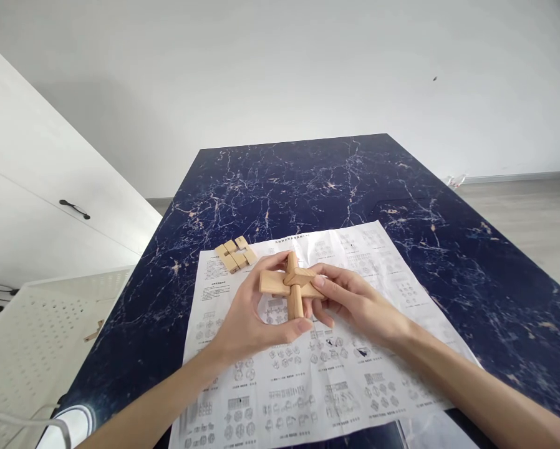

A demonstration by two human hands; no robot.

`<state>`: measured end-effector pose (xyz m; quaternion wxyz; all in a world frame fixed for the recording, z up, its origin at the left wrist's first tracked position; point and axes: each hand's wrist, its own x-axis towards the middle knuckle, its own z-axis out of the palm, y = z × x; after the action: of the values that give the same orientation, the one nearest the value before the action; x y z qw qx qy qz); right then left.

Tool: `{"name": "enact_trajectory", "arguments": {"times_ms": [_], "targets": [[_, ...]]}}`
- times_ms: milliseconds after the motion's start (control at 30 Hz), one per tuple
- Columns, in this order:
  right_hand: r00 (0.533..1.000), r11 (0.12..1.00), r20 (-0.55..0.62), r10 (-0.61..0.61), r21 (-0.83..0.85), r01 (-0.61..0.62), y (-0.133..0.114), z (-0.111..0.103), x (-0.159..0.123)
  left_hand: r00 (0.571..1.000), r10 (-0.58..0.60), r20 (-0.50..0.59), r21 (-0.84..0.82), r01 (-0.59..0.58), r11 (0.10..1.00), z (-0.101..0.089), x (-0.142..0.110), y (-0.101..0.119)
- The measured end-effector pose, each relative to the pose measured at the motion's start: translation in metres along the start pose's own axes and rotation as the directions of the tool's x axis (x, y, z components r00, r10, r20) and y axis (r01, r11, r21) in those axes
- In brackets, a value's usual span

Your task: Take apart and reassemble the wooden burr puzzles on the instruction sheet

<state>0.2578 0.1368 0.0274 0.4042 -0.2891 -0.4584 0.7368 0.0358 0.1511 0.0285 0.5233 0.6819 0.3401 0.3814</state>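
Between my two hands is a light wooden interlocking puzzle point(275, 282), its bars crossing one another, held above a printed sheet. My left hand point(245, 318) grips one bar end to end, thumb at the near end and fingers at the far end. With thumb and fingers, my right hand point(348, 299) pinches the right side of the puzzle. The instruction sheet point(303, 399) below carries rows of small diagrams and is creased. A group of notched wooden blocks point(236, 254) lies at the sheet's upper left corner, apart from both hands.
The dark blue marble-patterned table point(280, 187) stretches away towards a pale wall point(280, 75). To the left stand a white cabinet point(50, 168) and a perforated cream surface point(41, 312) with a small wooden piece point(94, 330). A bright round lamp point(69, 427) and cable sit lower left.
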Motion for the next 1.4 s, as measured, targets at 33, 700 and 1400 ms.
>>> {"name": "enact_trajectory", "arguments": {"times_ms": [33,700,1400], "targets": [[1.0,1.0,-0.014,-0.006,0.001,0.006,-0.001,-0.001,0.0,1.0,0.006,0.005,0.027,-0.006,1.0,0.0,0.0,0.0],[0.235,0.659,-0.701,-0.674,-0.714,-0.237,-0.031,-0.11,-0.008,0.958,0.108,-0.264,0.784,0.148,0.603,-0.071,0.031,-0.038],[0.617,0.38,-0.299,-0.728,-0.925,0.0,-0.023,-0.057,-0.007,0.954,0.263,-0.147,0.758,-0.061,0.649,-0.04,0.016,-0.006]]}}
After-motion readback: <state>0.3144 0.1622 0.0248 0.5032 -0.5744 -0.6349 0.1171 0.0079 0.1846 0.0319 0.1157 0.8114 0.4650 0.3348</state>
